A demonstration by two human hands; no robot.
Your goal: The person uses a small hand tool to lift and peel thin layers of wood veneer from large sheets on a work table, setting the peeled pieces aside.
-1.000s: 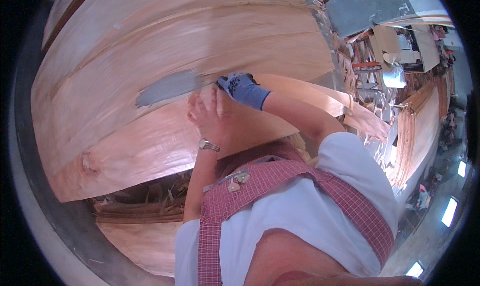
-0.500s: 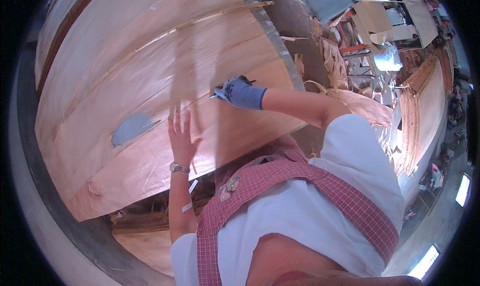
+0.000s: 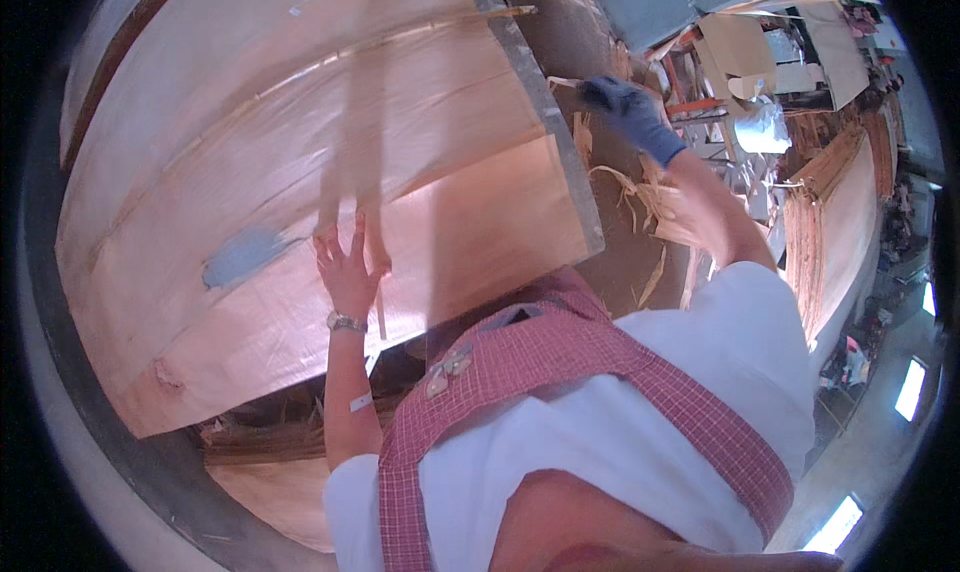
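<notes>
My bare left hand (image 3: 347,275), with a watch on the wrist, lies with fingers spread on a large pale wood veneer sheet (image 3: 490,217). A thin narrow strip (image 3: 381,312) runs beside its thumb. Left of the fingertips is a grey-blue patch (image 3: 243,256) in the sheet's surface. My right hand (image 3: 625,112), in a blue-grey glove with dark fingertips, is off the sheet, past its right edge. Motion smears its fingers, so what they hold, if anything, cannot be made out. A pale scrap (image 3: 563,80) shows beside those fingertips.
A long thin ridge or strip (image 3: 385,40) crosses the far part of the sheet. A grey edge (image 3: 545,102) borders the stack on the right. Torn veneer scraps (image 3: 650,197) litter the floor beyond. Further right are an open cardboard box (image 3: 738,54) and stacked veneer (image 3: 825,237).
My right hand has swung from the middle of the sheet out past its right edge. Earlier it gripped a small thin thing there. My left hand stays spread on the sheet.
</notes>
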